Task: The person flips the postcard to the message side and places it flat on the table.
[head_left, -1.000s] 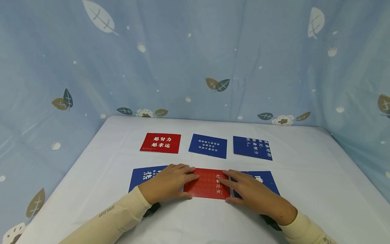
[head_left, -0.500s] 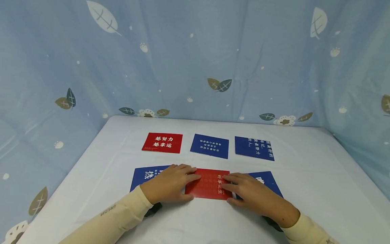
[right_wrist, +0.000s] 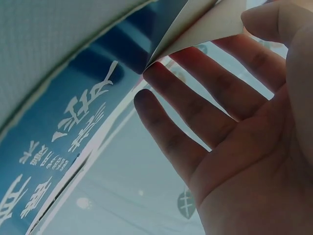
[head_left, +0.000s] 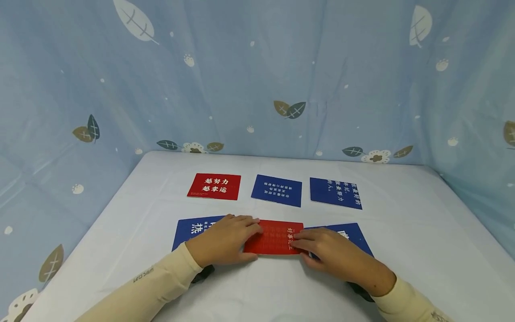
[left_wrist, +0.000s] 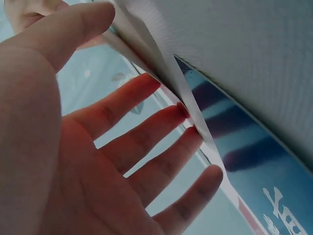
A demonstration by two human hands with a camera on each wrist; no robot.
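1. The red card (head_left: pixel 275 238) is between the left blue card (head_left: pixel 183 235) and the right blue card (head_left: pixel 359 237), over the bench (head_left: pixel 257 295).
2. The left hand (head_left: pixel 223 241) is partly open and pinches its left side.
3. The right hand (head_left: pixel 339 252) pinches its right side the same way.
4. It looks thin, light and bendy, maybe slippery, so softly holding both sides should stop creases.

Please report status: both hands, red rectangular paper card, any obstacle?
Left hand, right hand: both hold red rectangular paper card. Near edge raised. No obstacle seen.
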